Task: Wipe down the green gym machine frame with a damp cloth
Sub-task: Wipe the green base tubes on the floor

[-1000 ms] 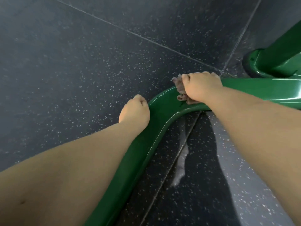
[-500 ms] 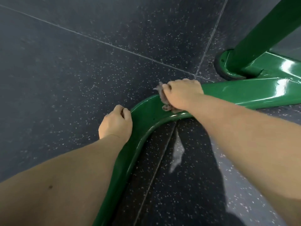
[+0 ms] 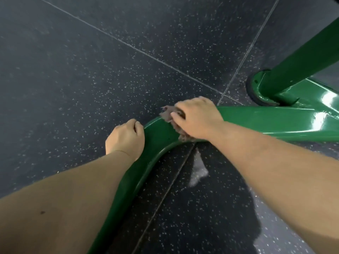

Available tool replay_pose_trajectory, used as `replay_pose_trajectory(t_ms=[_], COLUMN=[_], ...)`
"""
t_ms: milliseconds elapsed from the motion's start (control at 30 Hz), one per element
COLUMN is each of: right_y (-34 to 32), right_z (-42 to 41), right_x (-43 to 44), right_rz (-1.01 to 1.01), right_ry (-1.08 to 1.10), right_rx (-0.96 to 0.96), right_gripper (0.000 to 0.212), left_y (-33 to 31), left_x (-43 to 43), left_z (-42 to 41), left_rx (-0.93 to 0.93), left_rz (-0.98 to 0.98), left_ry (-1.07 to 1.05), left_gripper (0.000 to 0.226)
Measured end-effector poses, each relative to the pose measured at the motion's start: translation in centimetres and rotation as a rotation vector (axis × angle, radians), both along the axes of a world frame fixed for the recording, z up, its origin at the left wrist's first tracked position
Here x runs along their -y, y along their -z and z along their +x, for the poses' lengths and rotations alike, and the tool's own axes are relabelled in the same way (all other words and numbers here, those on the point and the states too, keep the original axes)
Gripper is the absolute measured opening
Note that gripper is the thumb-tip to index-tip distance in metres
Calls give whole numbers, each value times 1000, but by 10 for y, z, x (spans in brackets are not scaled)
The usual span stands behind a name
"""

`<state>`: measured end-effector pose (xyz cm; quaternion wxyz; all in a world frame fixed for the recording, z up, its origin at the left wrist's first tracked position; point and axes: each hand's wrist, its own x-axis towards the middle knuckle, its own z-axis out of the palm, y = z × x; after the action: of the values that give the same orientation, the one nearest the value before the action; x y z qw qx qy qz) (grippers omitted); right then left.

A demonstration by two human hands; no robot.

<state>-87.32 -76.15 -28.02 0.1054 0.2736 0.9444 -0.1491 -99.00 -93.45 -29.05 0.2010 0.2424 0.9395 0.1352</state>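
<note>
Left grip (image 3: 126, 139) is the nearer one. Its fingers are curled into a fist and I see nothing in it. It sits low by the floor (image 3: 82, 79), touching the left edge of the green frame (image 3: 157, 132). I think it is there to prop me up while I lean down.

A little farther and to the right is my right grip (image 3: 198, 120). Its fingers are bent over the cloth (image 3: 167, 114) and squeeze it down on top of the frame, right where the bar bends. The brown cloth is bunched up and pokes out on the left side of the fingers. Holding it in a wad like this lets me push hard on the paint.

On the floor near the bend, on the right side, there is a pale patch (image 3: 198, 171). I can't tell if it is water or just light.

Farther right the bar looks shiny. Far off, a green post (image 3: 297, 61) rises from a round foot (image 3: 256, 88). I guess those parts need wiping too.
</note>
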Motion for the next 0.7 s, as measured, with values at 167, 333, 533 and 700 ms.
replay_pose_trajectory(t_ms=[167,333,533,700], right_y=[-8,4,15,6], right_z=[59,30,96,140], right_x=[-67,28,-4,-22], right_rz=[118,131,220,265], right_ry=[534,145,-172,83], right_rx=[255,-22,34,276], right_gripper=[55,55,76,84], left_y=[4,-8,6,9], left_x=[0,-26,-77,-76], left_z=[3,2,21,21], left_rx=[-133,-56,-46,-68], left_rz=[100,178,-30,-53], left_ry=[185,284,260,253], left_gripper=[32,35,45,44])
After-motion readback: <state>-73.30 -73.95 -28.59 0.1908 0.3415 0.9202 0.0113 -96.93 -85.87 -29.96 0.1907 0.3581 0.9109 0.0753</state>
